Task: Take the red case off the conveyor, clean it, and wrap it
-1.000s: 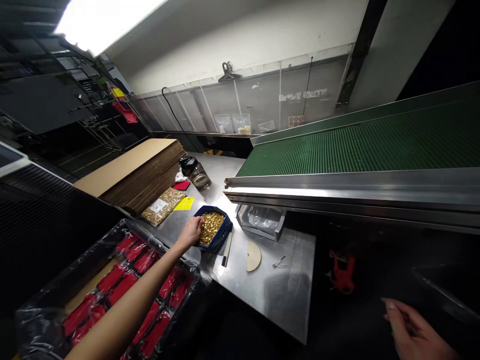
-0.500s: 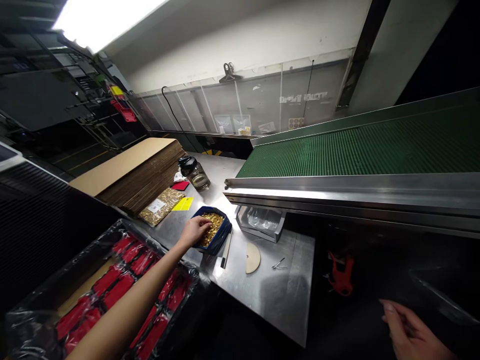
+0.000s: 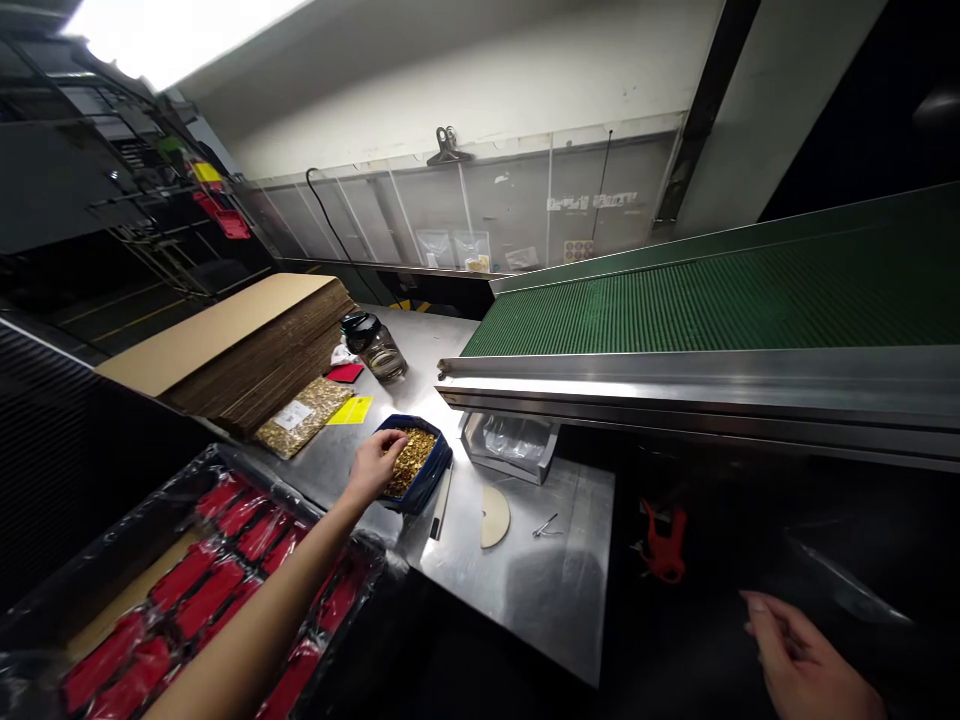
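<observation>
Over a blue bin [image 3: 433,478] on the metal table, my left hand [image 3: 373,467] has its thumb and fingers pinched together. Small gold-coloured metal pieces [image 3: 414,462] fill the bin; anything between those fingertips is too small to make out. My right hand [image 3: 814,655] is at the lower right with thumb and fingers closed, and what it may hold is hidden. Beyond its fingertips a faint clear sheen, like plastic film [image 3: 851,582], shows against the dark. Beside the bin lies a flat, pale-handled tool [image 3: 442,502] with a dark end.
A green conveyor belt [image 3: 675,310] slopes up to the right, above a grey tray [image 3: 510,462] of clear bags. A half-round board [image 3: 494,517] lies on the table. Stacked cardboard [image 3: 225,340], a jar [image 3: 376,350] and a box of red packets [image 3: 202,600] are leftward.
The whole view has shifted slightly to the left. My left hand has drawn back a little toward the bin's far-left rim, fingers more tightly bunched. My right hand stays closed.
</observation>
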Motion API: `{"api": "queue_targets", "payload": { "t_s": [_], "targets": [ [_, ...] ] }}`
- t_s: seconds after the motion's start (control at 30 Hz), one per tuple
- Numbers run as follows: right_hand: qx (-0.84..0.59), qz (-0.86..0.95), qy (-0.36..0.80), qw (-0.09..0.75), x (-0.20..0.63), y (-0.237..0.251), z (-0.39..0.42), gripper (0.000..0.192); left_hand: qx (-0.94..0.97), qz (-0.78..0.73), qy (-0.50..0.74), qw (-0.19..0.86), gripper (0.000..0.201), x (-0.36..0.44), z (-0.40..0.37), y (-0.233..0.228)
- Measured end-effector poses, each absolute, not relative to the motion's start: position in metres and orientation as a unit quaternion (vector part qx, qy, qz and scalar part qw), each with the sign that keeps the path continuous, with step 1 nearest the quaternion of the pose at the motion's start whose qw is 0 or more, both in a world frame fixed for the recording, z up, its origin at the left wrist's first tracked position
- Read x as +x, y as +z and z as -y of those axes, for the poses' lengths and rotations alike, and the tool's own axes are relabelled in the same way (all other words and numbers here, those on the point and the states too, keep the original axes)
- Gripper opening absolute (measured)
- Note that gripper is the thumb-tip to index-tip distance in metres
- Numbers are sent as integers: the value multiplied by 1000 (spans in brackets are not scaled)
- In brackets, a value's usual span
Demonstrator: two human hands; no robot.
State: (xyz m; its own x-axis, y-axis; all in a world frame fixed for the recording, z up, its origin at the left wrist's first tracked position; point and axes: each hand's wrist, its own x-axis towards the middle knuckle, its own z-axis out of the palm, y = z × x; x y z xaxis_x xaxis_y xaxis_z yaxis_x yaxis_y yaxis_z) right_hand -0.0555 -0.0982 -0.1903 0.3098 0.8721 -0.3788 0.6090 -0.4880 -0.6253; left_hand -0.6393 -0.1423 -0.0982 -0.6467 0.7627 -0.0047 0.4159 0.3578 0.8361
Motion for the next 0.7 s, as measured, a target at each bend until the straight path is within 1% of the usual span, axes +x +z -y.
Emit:
{"api": "queue_targets", "payload": {
  "t_s": [0.1,0.17,0.23,0.27,0.33,0.4,0.43,0.53,0.63,0.7],
  "targets": [
    [-786,473,348,193,-64,-187,97,46,306,-740,519,300,52,-594,159,-81],
    [-766,469,368,239,-83,-177,103,48,270,-687,554,385,56,-553,172,-75],
    [-713,476,413,306,-112,-157,117,49,238,-639,567,461,54,-508,184,-72],
    [-670,498,445,325,-130,-144,127,48,225,-618,567,496,51,-486,189,-71],
    [-572,566,487,339,-166,-114,145,35,189,-564,563,574,43,-447,196,-72],
    [-479,636,490,355,-196,-87,159,22,145,-504,558,644,35,-416,200,-73],
    [-450,659,482,363,-207,-76,163,21,129,-481,554,667,31,-403,201,-75],
    [-412,693,463,368,-218,-61,166,23,139,-458,528,701,27,-377,204,-80],
    [-407,703,444,377,-210,-64,168,19,184,-476,488,709,30,-364,206,-88],
    [-416,706,423,386,-202,-71,171,16,219,-507,465,691,33,-360,208,-93]
  ]
}}
